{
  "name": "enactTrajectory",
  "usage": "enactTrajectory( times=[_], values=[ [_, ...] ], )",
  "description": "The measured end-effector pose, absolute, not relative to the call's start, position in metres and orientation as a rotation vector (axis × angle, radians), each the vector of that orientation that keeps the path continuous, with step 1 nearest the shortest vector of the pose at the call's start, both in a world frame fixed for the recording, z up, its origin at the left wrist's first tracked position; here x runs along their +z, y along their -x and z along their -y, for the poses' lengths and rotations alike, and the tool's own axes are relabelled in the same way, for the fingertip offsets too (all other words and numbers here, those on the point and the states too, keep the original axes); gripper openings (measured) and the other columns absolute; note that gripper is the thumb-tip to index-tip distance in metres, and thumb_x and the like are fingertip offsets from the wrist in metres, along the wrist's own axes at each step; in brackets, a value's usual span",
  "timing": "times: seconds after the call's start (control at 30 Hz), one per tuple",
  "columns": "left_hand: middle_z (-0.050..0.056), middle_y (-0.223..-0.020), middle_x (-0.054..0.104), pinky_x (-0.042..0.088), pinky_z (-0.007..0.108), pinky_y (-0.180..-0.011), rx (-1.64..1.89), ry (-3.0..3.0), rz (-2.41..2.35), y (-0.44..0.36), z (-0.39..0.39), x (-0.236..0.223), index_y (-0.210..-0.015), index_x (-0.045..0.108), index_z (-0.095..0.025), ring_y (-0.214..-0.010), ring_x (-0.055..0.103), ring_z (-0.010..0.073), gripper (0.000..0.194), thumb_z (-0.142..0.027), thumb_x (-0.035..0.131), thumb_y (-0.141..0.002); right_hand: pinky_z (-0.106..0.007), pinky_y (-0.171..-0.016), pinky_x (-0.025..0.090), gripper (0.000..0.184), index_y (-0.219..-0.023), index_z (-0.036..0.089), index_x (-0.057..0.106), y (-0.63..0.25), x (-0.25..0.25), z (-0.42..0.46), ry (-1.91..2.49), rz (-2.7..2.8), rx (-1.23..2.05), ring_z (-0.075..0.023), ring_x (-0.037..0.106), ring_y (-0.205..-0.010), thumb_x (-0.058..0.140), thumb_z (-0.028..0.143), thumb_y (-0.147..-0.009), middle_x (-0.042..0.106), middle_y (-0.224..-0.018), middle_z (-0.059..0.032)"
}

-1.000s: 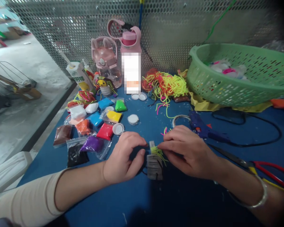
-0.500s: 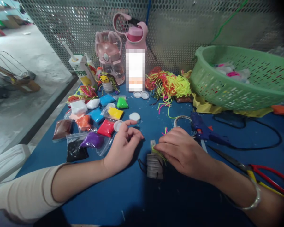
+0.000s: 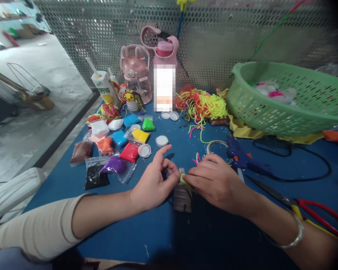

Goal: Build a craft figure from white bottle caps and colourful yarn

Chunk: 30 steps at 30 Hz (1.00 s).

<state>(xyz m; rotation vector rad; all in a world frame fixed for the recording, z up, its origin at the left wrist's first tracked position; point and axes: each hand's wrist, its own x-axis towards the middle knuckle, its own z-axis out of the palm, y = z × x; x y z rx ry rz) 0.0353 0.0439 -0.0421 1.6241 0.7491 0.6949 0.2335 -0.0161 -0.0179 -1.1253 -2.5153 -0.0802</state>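
Has the fingertips of the right hand (image 3: 221, 183) closed together on yellow-green yarn (image 3: 183, 177), at the far end of the small ribbed bottle (image 3: 183, 200). Holds the left hand (image 3: 154, 183) just beside, with one finger stretched out and the thumb near the yarn; cannot tell if pinching anything there. Has the bottle on the blue table (image 3: 129, 232), between both hands. To the right, see scissors (image 3: 295, 204); to the left, see small coloured bags (image 3: 129, 152).

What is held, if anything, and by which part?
The right hand touches yellow-green yarn at the far end of the ribbed piece, but a pinch is unclear; so is any hold by the left hand.
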Motion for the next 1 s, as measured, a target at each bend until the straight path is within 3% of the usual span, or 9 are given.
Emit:
enactTrajectory(
  times=[0.27, 0.43, 0.67, 0.8, 1.0],
  values=[
    [-0.001, -0.08, 0.056, 0.047, 0.028, -0.074, 0.689, -1.683, -0.79, -0.0402, -0.0411, -0.0434, -0.141, 0.024, -0.017, -0.075, 0.055, 0.0122, 0.063, -0.022, 0.055, -0.086, -0.038, -0.078, 0.036, 0.023, -0.101, 0.013, 0.065, -0.2332, -0.0181, 0.0163, 1.074, 2.59, -0.224, -0.0156, 0.049, -0.067, 0.044, 0.01, -0.093, 0.064, -0.069, -0.0016],
    [-0.002, -0.078, 0.055, 0.045, 0.026, -0.071, 0.674, -1.696, -0.808, -0.0404, -0.043, -0.0461, -0.14, 0.024, -0.017, -0.072, 0.053, 0.0118, 0.061, -0.022, 0.053, -0.087, -0.036, -0.077, 0.037, 0.028, -0.099, 0.016, 0.066, -0.2364, -0.0193, 0.015, 1.0, 2.594, -0.252, -0.0153, 0.05, -0.069, 0.04, 0.009, -0.093, 0.066, -0.074, -0.0028],
    [-0.003, -0.078, 0.056, 0.044, 0.025, -0.069, 0.667, -1.673, -0.804, -0.0378, -0.0435, -0.0458, -0.139, 0.026, -0.02, -0.071, 0.053, 0.0117, 0.059, -0.027, 0.055, -0.088, -0.032, -0.072, 0.045, 0.019, -0.084, 0.019, 0.063, -0.2405, -0.0165, 0.0162, 0.928, 2.198, 0.142, -0.0146, 0.061, -0.073, 0.051, 0.006, -0.08, 0.071, -0.08, -0.0032],
    [-0.002, -0.079, 0.06, 0.045, 0.03, -0.08, 0.672, -1.616, -0.757, -0.0358, -0.0443, -0.0462, -0.139, 0.027, -0.019, -0.078, 0.058, 0.0129, 0.056, -0.022, 0.051, -0.089, -0.027, -0.062, 0.047, 0.02, -0.077, 0.018, 0.061, -0.2404, -0.0144, 0.0177, 1.173, 1.879, 0.339, -0.0138, 0.062, -0.067, 0.049, 0.003, -0.076, 0.067, -0.072, -0.0018],
    [0.002, -0.09, 0.055, 0.044, 0.026, -0.072, 0.822, -1.614, -0.78, -0.034, -0.0486, -0.0476, -0.126, 0.04, -0.02, -0.078, 0.053, 0.0115, 0.037, -0.02, 0.048, -0.091, -0.022, -0.054, 0.046, 0.013, -0.079, 0.02, 0.053, -0.2391, -0.0172, 0.0149, 1.394, 1.526, 0.627, -0.0096, 0.055, -0.058, 0.067, 0.02, -0.079, 0.061, -0.072, 0.0013]
  ],
)
